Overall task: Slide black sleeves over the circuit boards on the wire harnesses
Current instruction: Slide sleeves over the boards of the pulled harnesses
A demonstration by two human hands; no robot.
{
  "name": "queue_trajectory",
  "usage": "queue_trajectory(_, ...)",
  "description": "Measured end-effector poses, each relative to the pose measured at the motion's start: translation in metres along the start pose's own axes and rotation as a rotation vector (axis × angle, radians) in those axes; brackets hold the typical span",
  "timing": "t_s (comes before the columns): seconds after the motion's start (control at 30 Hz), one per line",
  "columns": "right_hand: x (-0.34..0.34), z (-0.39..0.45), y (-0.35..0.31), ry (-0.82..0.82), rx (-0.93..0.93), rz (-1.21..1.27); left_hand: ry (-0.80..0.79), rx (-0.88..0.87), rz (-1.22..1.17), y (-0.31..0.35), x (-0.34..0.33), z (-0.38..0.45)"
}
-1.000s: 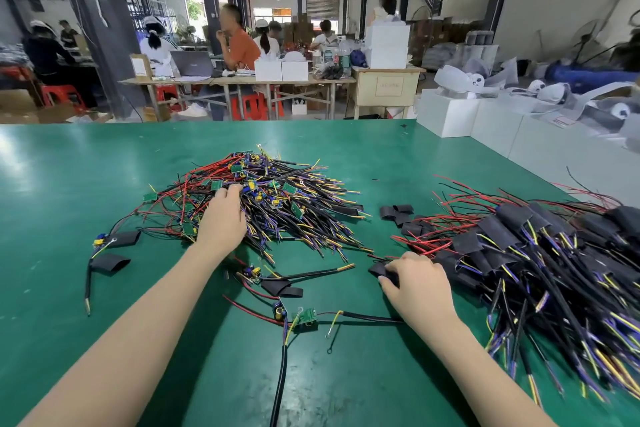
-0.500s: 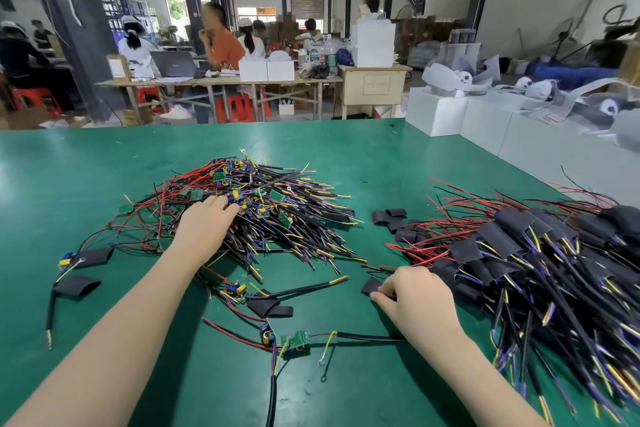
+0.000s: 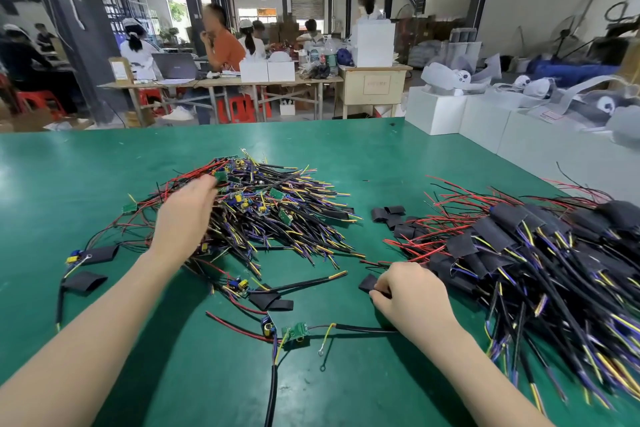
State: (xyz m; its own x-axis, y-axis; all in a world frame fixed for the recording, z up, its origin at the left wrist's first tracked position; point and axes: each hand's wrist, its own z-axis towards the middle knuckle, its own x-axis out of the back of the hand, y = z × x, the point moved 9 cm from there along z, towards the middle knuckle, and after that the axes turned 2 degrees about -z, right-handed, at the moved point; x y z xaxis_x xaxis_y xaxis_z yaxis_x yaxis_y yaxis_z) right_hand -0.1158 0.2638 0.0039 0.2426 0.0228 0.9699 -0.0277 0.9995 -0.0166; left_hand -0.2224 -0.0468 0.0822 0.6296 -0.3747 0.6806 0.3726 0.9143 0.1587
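Two heaps lie on the green table (image 3: 104, 156). Left hand (image 3: 185, 211) reaches into the unsleeved harness pile (image 3: 270, 211), fingertips pinching a small circuit board (image 3: 220, 176). Right hand (image 3: 408, 295) pinches a black sleeve (image 3: 367, 282) just beside the sleeved harness pile (image 3: 519, 253).

Bright overhead light, glare on the table (image 3: 41, 163), motion-blurred, warped edges

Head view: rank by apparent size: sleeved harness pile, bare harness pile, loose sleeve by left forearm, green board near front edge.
1. Sleeved harness pile, though it lies nearer the camera on the right.
2. Bare harness pile.
3. Loose sleeve.
4. Green board, close to the sleeve in size; the ranking of these two is unsure.
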Motion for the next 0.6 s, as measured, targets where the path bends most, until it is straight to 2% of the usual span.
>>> queue_trajectory(0.07, 0.000, -0.001, 0.000, 0.009, 0.000, 0.016, 0.257, 0.211, -0.242, -0.015, 0.033, 0.004)
queue_trajectory(0.13, 0.001, -0.002, 0.000, 0.020, -0.001, 0.032, 0.470, 0.289, -0.365, -0.019, 0.064, 0.006)
queue_trajectory(0.17, 0.001, -0.003, 0.001, 0.026, -0.005, 0.042, 0.524, 0.286, -0.378, -0.017, 0.075, 0.008)
queue_trajectory(0.23, 0.001, -0.003, 0.001, 0.032, -0.008, 0.054, 0.440, 0.186, -0.330, 0.000, 0.084, 0.018)
queue_trajectory(0.33, 0.000, -0.005, 0.001, 0.031, -0.006, 0.069, 0.004, -0.041, -0.131, 0.030, 0.056, 0.026)
queue_trajectory(0.37, 0.000, -0.006, 0.001, 0.031, -0.007, 0.082, -0.113, -0.093, -0.077, 0.036, 0.046, 0.023)
queue_trajectory(0.4, -0.001, -0.006, 0.002, 0.031, -0.010, 0.096, -0.151, -0.110, -0.082, 0.038, 0.041, 0.020)
queue_trajectory(0.43, -0.001, -0.007, 0.002, 0.028, -0.011, 0.107, -0.095, -0.085, -0.158, 0.039, 0.046, 0.017)
queue_trajectory(0.53, -0.002, -0.008, 0.004, 0.019, -0.012, 0.137, 0.294, 0.132, -0.471, 0.022, 0.082, 0.009)
queue_trajectory(0.57, -0.002, -0.008, 0.004, 0.021, -0.016, 0.144, 0.326, 0.148, -0.476, 0.020, 0.086, 0.010)
queue_trajectory(0.6, -0.002, -0.008, 0.004, 0.023, -0.020, 0.152, 0.270, 0.125, -0.447, 0.022, 0.084, 0.014)
